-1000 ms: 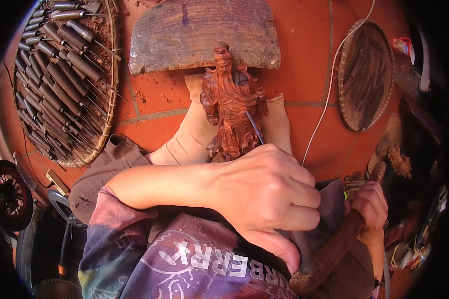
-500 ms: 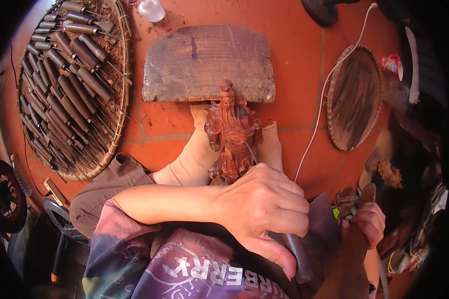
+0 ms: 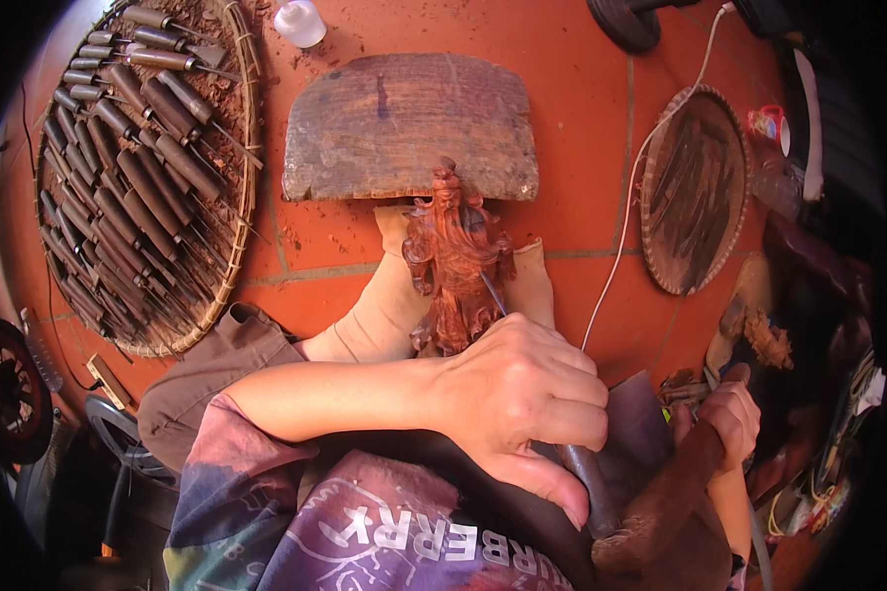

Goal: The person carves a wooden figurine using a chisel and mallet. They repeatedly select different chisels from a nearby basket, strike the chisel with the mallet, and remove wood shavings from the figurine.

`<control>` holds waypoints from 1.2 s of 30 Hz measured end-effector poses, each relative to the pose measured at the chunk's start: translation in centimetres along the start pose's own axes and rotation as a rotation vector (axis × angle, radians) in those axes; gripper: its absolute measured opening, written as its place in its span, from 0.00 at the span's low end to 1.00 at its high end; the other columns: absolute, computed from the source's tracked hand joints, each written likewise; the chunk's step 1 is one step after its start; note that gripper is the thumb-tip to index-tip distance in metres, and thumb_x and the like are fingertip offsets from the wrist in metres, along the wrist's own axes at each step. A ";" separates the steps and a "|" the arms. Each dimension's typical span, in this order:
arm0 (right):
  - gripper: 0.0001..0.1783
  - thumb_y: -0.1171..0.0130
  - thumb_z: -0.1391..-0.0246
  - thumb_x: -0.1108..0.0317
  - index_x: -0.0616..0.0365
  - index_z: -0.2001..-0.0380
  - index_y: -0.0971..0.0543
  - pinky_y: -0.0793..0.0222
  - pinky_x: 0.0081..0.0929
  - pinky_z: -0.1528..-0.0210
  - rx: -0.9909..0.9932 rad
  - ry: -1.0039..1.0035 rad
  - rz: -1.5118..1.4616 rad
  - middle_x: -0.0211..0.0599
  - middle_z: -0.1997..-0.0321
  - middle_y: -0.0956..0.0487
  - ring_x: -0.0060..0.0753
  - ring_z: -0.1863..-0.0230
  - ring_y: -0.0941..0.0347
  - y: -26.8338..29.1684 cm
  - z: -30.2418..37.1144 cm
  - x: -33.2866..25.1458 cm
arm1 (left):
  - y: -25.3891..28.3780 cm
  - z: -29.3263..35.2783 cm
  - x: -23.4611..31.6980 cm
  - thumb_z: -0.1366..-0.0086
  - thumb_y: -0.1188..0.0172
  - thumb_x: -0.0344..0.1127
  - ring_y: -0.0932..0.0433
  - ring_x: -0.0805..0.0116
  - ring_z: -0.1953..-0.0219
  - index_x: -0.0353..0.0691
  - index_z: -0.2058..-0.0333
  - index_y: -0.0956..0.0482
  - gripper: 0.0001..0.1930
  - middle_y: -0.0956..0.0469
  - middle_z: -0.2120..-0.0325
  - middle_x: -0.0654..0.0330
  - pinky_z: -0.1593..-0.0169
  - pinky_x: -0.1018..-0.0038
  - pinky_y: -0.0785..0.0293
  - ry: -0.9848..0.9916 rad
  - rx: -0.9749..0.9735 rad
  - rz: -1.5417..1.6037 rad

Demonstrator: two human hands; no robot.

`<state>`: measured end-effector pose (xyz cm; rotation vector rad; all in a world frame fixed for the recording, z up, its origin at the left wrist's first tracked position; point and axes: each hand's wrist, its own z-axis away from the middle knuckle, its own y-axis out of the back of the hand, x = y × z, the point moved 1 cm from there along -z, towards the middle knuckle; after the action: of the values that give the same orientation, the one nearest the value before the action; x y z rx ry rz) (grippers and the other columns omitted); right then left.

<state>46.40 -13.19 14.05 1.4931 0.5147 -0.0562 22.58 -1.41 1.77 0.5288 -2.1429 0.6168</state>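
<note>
A carved reddish-brown wooden figurine (image 3: 451,246) of a bearded, robed figure stands between my two bare feet, its lower end partly hidden behind my hand. My left hand (image 3: 532,394) is closed around the dark handle of a carving chisel (image 3: 585,483). The chisel's thin blade rests against the figurine's lower robe. On the right, my right hand (image 3: 731,426) grips a brown wooden mallet (image 3: 660,497). The mallet's thick end is at the butt of the chisel handle and seems to touch it.
A worn wooden board (image 3: 414,123) lies beyond the figurine on red floor tiles. At the left a round woven basket (image 3: 243,197) holds many chisels; a smaller basket (image 3: 647,202) at the right holds thin tools. A white cable (image 3: 616,261) crosses the floor; a white bottle (image 3: 300,24) stands far back.
The mallet has swung down and inward to the butt of the chisel. My left hand and the figurine have hardly moved; the view has shifted slightly.
</note>
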 end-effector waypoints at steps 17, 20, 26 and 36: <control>0.21 0.27 0.65 0.69 0.59 0.67 0.27 0.30 0.34 0.70 -0.140 -0.254 -0.168 0.41 0.76 0.25 0.45 0.76 0.26 -1.9 2.7 1.5 | -1.0 4.8 4.9 0.33 0.41 0.43 0.23 0.52 0.71 0.35 0.59 0.31 0.16 0.26 0.73 0.54 0.70 0.60 0.26 0.612 -0.385 -0.116; 0.27 0.27 0.68 0.68 0.60 0.60 0.24 0.29 0.36 0.64 -0.202 -0.452 -0.273 0.44 0.68 0.21 0.52 0.66 0.22 -3.1 4.4 2.6 | 2.1 3.8 7.9 0.32 0.43 0.41 0.20 0.48 0.74 0.35 0.54 0.37 0.18 0.21 0.71 0.53 0.73 0.60 0.25 1.146 -0.720 -0.099; 0.32 0.25 0.63 0.67 0.62 0.52 0.25 0.32 0.39 0.47 -0.272 -0.891 -0.306 0.47 0.57 0.20 0.46 0.52 0.22 -4.9 5.7 2.5 | 2.9 5.9 9.3 0.49 0.30 0.18 0.17 0.58 0.64 0.37 0.60 0.32 0.22 0.23 0.66 0.51 0.58 0.68 0.16 1.151 0.454 0.444; 0.23 0.32 0.53 0.68 0.58 0.52 0.24 0.28 0.36 0.51 -0.270 -0.900 -0.532 0.49 0.57 0.18 0.43 0.54 0.21 -4.6 3.5 2.8 | 4.6 3.3 8.0 0.33 0.47 0.19 0.16 0.53 0.66 0.31 0.62 0.39 0.08 0.28 0.68 0.49 0.65 0.67 0.13 0.676 0.533 -0.057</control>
<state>48.37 -16.23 8.68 0.8980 0.1513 -0.9880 13.41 -0.97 5.28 0.5564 -1.3171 1.1565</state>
